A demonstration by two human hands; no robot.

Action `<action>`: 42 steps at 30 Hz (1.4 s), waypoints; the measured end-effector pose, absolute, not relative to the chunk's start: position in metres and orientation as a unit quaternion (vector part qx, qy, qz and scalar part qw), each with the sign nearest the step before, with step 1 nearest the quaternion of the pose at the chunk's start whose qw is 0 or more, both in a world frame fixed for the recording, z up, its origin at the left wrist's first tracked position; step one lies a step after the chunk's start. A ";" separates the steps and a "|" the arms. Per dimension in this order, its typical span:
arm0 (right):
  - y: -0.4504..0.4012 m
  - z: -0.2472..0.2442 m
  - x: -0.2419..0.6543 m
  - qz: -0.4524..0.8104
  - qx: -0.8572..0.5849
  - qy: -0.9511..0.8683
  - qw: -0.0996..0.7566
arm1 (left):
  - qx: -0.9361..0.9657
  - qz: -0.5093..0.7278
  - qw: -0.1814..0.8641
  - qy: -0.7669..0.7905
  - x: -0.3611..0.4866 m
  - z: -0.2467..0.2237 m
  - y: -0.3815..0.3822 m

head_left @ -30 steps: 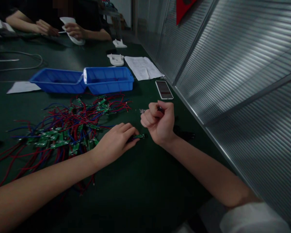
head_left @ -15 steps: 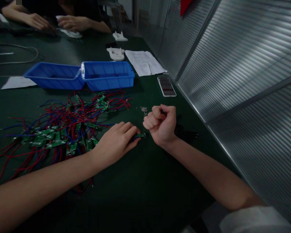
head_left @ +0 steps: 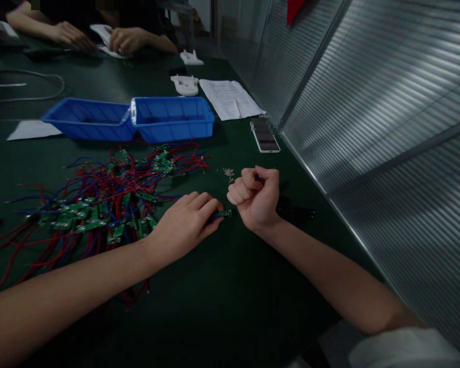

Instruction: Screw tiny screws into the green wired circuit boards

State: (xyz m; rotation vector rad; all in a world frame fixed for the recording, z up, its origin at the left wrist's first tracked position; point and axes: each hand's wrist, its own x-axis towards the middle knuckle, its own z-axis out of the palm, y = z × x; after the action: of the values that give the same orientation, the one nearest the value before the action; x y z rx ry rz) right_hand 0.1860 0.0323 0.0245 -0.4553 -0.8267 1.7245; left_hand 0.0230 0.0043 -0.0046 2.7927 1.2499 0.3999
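Pinched in the fingers of my left hand (head_left: 187,220) is a small green circuit board (head_left: 227,213), its end sticking out to the right. My right hand (head_left: 255,197) is curled into a fist just beyond that end. A dark bit shows between its thumb and forefinger, too small to make out. Tiny silvery pieces (head_left: 229,173) lie scattered behind the right fist. Left of my left hand spreads a tangled pile of green circuit boards (head_left: 80,212) with red and blue wires (head_left: 124,176) attached.
Two blue bins (head_left: 172,130) stand behind the pile. Farther right are printed sheets (head_left: 226,97) and a phone (head_left: 266,138) beside the slatted partition (head_left: 368,102). White plastic parts (head_left: 186,86) lie farther back. Across the table, another person's hands (head_left: 126,41) hold a white part. Dark items (head_left: 297,210) lie by my right wrist.
My hands keep almost the same pose. The view has shifted slightly, and the white part in the other person's hands is now tilted up more.
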 end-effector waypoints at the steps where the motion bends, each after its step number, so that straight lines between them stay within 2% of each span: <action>1: 0.032 0.024 0.186 0.729 -0.194 -0.352 0.554 | 0.905 0.129 0.025 0.404 0.023 -0.005 0.004; 7: 0.027 0.023 0.182 0.705 -0.203 -0.401 0.549 | 0.907 0.115 -0.004 0.405 0.025 -0.003 0.001; 12: 0.023 0.032 0.185 0.670 -0.205 -0.531 0.477 | 0.910 0.082 -0.036 0.404 0.025 0.004 -0.004; 16: 0.015 0.052 0.202 0.538 -0.269 -0.687 0.407 | 0.911 0.074 -0.061 0.402 0.025 0.009 -0.008; 20: 0.008 0.066 0.219 0.421 -0.297 -0.758 0.400 | 0.909 0.071 -0.062 0.407 0.027 0.010 -0.009; 26: 0.007 0.061 0.227 0.157 -0.355 -0.843 0.374 | 0.905 0.070 -0.017 0.419 0.028 0.009 -0.008; 29: 0.007 0.057 0.228 0.020 -0.401 -0.862 0.310 | 0.904 0.065 0.009 0.424 0.028 0.009 -0.008; 31: 0.006 0.055 0.228 -0.029 -0.423 -0.865 0.269 | 0.903 0.061 0.017 0.424 0.028 0.008 -0.008; 38: 0.009 0.054 0.232 0.079 -0.337 -0.895 0.282 | 0.905 0.062 0.025 0.421 0.027 0.005 -0.008; 42: 0.011 0.051 0.232 0.083 -0.304 -0.899 0.303 | 0.907 0.064 0.014 0.417 0.027 0.004 -0.008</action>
State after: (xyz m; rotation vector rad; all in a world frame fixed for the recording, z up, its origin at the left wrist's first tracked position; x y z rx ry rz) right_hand 0.2321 0.0106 0.0509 -0.8050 -2.3838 0.2211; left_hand 0.0273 -0.0082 0.0039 2.8239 1.2977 0.1990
